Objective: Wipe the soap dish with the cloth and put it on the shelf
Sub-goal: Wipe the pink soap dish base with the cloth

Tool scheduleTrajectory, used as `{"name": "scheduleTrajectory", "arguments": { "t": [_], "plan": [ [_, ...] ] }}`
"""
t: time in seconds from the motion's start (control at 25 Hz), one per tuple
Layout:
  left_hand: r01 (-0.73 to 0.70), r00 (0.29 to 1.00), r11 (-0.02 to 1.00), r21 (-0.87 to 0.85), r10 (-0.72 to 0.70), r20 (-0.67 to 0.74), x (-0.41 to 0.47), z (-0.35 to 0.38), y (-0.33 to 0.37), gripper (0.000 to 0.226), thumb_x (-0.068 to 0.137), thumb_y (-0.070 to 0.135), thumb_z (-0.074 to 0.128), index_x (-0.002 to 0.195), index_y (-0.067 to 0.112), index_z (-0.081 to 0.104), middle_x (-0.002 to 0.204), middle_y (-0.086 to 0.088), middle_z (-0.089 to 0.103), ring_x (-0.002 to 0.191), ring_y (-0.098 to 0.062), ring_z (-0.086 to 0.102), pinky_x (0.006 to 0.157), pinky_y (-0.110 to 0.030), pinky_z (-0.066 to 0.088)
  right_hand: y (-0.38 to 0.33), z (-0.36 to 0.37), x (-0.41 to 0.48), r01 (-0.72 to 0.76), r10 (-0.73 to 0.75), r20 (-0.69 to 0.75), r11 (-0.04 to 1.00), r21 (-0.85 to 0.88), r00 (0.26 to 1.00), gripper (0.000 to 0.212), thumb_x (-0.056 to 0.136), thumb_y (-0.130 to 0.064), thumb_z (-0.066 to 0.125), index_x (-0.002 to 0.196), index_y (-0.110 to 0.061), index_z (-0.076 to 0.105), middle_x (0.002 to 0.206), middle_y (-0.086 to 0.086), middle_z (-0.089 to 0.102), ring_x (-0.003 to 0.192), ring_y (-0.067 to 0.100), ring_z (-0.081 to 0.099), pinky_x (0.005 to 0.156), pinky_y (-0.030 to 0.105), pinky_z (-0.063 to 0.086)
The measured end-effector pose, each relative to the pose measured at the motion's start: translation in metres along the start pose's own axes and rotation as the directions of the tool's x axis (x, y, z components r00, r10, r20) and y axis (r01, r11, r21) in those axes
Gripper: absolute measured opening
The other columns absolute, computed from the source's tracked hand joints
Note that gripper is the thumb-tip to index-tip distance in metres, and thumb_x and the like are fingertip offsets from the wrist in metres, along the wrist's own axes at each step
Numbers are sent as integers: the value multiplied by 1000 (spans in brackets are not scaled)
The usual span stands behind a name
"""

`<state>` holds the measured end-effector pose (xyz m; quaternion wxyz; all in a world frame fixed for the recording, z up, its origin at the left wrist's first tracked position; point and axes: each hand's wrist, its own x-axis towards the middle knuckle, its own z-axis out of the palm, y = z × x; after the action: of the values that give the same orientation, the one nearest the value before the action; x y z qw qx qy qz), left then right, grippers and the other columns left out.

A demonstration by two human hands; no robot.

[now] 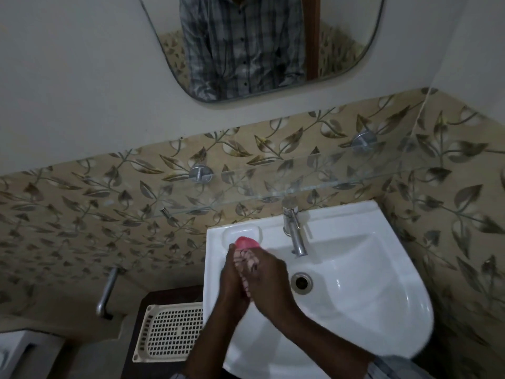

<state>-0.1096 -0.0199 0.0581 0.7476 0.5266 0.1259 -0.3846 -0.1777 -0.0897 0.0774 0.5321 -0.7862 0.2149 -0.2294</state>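
Observation:
A pink soap dish [247, 242] sticks out from between my two hands, over the left rear part of the white sink [369, 310]. My left hand [229, 281] grips the dish from the left. My right hand [270, 280] presses a light patterned cloth [244, 265] against the dish from the right. Most of the dish and cloth is hidden between my palms. The glass shelf [314, 183] runs along the leaf-patterned tiles above the sink, on two round metal brackets, and has nothing on it.
A chrome tap [294, 233] stands at the back of the sink, with the drain [301, 281] below it and a moulded soap recess [240, 231] beside my fingertips. A cream perforated basket [169, 332] lies left of the sink. A metal bar [108, 291] juts from the left wall. A mirror [259, 45] hangs above.

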Motion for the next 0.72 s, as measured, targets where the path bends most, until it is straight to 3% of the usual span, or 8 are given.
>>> {"name": "scheduleTrajectory", "arguments": {
  "t": [0.04,0.12,0.16,0.2,0.36,0.52,0.64,0.72],
  "plan": [
    [66,997,997,-43,-64,39,0,-3,10,65,90,58,49,105,-2,67,89,-20,73,81,-30,72,74,-37,59,7,-5,-8,214,-213,111,977,-2,971,30,85,-7,64,113,-16,69,101,7,75,92,18,71,78,26,59],
    [208,968,975,-71,-195,158,2,-12,31,68,90,56,49,112,-6,67,99,-26,70,87,-38,69,80,-44,57,33,-35,2,698,-647,357,716,-20,674,31,86,0,66,116,-7,68,111,16,72,105,26,65,93,30,50],
    [248,949,968,-41,-235,210,-1,-14,36,66,88,53,50,111,-6,69,101,-28,71,86,-39,70,78,-46,59,44,-50,18,813,-727,427,582,-32,537,21,91,-3,64,110,-1,72,110,19,72,105,29,66,96,33,49],
    [264,938,965,-8,-254,234,0,-14,37,64,85,50,53,111,-5,70,102,-28,71,84,-39,70,75,-46,61,49,-59,36,857,-749,447,507,-89,489,18,94,-4,61,103,2,74,108,22,73,103,31,69,93,37,53],
    [211,962,962,-173,-172,213,5,-3,35,67,92,49,47,126,-8,59,99,-28,70,83,-37,70,73,-45,61,38,-38,37,683,-609,317,688,-243,727,46,60,19,76,101,-3,76,104,16,75,95,33,73,79,41,61],
    [-65,998,997,-48,65,13,10,3,14,60,90,55,53,111,0,66,89,-20,71,84,-31,67,73,-36,57,5,-7,-4,312,-302,104,944,-104,948,32,74,-7,67,102,-21,73,95,-1,76,85,16,72,76,23,56],
    [-206,978,977,65,203,47,1,6,-7,54,93,52,46,118,10,69,111,-16,75,104,-30,71,73,-29,60,-20,-8,40,-49,38,-109,994,-102,993,18,87,-13,67,103,-11,74,98,5,77,93,18,72,86,29,56],
    [-163,984,987,7,162,70,0,5,3,61,94,54,44,125,6,64,115,-19,73,105,-31,70,77,-33,61,-25,-7,27,2,-3,-16,995,-98,1000,28,87,-3,65,115,-4,69,113,12,72,108,24,67,97,35,53]
  ]
}}
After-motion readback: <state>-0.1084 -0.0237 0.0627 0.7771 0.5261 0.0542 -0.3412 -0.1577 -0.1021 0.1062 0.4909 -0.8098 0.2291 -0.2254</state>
